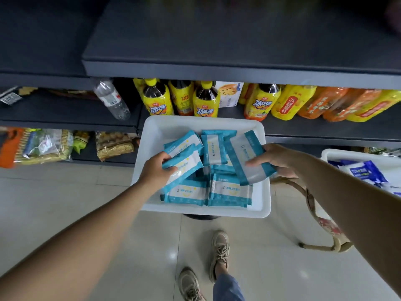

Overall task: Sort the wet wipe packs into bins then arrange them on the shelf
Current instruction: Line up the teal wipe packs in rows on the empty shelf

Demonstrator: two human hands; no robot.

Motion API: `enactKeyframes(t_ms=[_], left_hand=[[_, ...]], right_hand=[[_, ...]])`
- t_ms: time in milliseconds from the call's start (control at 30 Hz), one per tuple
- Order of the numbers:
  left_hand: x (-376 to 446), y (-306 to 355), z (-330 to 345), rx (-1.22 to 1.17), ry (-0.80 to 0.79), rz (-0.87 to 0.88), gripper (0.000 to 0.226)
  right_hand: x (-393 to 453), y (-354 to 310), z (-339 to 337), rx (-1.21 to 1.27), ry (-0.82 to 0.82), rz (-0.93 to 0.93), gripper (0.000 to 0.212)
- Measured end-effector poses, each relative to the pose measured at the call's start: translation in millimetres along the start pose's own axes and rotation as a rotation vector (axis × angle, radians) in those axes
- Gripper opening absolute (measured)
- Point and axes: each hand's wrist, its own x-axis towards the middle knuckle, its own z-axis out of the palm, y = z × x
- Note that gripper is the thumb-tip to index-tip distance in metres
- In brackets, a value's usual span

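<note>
Both our forearms reach into the white bin [149, 135], left hand [155, 170] and right hand [275, 159] each gripping a light-blue wet wipe pack [247, 155], which we should lift flat toward the bare upper shelf [217, 51].

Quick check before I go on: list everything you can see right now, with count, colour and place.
white bin: one, white, centre, on a dark stand
light blue wipe packs: about ten, light blue and white, in that bin
second bin: one, white, right edge
dark blue wipe packs: several, dark blue and white, in the second bin
tea bottles: several, yellow and orange, middle shelf
clear bottle: one, lying on the middle shelf, left
snack packs: several, mixed colours, bottom shelf
left hand: grips a light blue pack
right hand: grips a light blue pack
</note>
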Motion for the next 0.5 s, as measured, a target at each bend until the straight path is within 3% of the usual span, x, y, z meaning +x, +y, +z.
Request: enactKeyframes(t_ms=[133,333,500], left_hand=[[-24.2,46.3,-52.7,-0.017,0.008,0.083,0.015],[-67.3,162.8,-172.9,-0.015,0.044,0.355,0.024],[-106.7,257.0,-272.4,0.010,0.130,0.552,0.008]], right_hand=[[-76.7,-46.7,5.2,-0.130,0.033,-0.162,0.028],[-221.1,-129.4,-5.2,-0.185,0.045,-0.437,0.022],[-316.8,-195.3,-16.4,-0.179,0.156,-0.626,0.015]])
